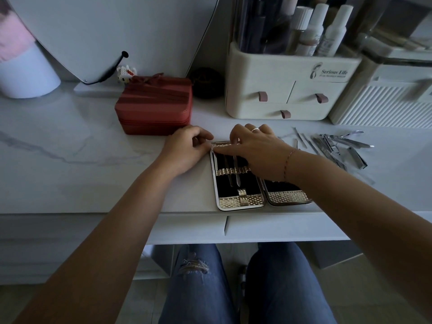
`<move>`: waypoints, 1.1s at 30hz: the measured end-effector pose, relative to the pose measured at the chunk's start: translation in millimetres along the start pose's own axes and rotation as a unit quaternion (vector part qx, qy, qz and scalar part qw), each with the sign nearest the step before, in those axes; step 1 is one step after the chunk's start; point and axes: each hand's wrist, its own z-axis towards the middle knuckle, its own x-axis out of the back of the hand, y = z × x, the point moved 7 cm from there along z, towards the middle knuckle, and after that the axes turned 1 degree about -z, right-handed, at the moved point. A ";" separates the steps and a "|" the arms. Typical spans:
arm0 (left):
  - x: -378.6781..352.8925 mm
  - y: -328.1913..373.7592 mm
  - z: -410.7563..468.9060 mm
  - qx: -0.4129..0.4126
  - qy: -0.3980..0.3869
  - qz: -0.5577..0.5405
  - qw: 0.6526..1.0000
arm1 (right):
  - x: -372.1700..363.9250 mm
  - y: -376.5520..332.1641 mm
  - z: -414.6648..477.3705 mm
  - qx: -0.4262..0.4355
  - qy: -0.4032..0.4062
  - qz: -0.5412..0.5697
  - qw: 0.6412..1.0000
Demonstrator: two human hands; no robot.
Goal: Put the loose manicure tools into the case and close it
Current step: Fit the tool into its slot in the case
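Gold-patterned manicure case (243, 202) lies open at the counter's (81, 171) front edge; loose tools (339, 148) heaped right of it. At its far end left hand (187, 148) and right hand (254, 148) curl, grip unclear. Risk: a crooked tool slips the band (231, 171), blocking closure.

Case (240, 199): lay open on the table (70, 148) by its front edge, stowed tools (237, 176) in its left half, my left hand (187, 148) and right hand (254, 148) at its far end. Loose tools (339, 148): right of the case. Zipped box (154, 106) behind-left of it, drawer organiser (287, 90) behind.
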 end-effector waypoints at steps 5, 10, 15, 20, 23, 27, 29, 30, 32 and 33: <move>-0.6 0.5 -0.5 0.001 -0.002 -0.007 1.000 | -6.1 3.4 11.0 -0.026 -0.001 0.059 0.998; -0.9 -0.4 0.7 -0.006 0.002 -0.006 1.000 | -7.3 8.0 14.4 -0.070 0.002 0.196 0.978; -1.2 -1.9 2.0 -0.009 0.005 -0.008 1.000 | -3.2 7.3 12.8 -0.094 0.009 0.273 0.958; -0.8 -2.7 2.2 -0.005 0.006 -0.005 1.000 | -1.6 10.8 14.8 -0.158 0.030 0.314 0.936; -0.8 -3.0 2.3 -0.003 0.001 -0.001 1.000 | -3.3 13.7 17.6 -0.233 0.031 0.349 0.907; -0.6 -1.5 2.0 -0.002 0.001 0.008 1.000 | -5.5 10.3 26.3 -0.295 -0.005 0.305 0.905; -0.7 -0.5 2.1 -0.001 -0.002 0.018 1.000 | -8.4 10.0 30.3 -0.311 -0.026 0.318 0.895; -0.7 -0.4 2.2 0.000 -0.003 0.022 1.000 | -9.8 10.3 31.9 -0.315 -0.032 0.332 0.889; -0.2 -0.6 2.0 0.002 -0.004 0.022 1.000 | -10.8 9.7 33.6 -0.315 -0.036 0.357 0.879; 0.1 -0.5 1.8 0.003 -0.004 0.019 1.000 | -10.8 9.4 34.0 -0.317 -0.036 0.364 0.875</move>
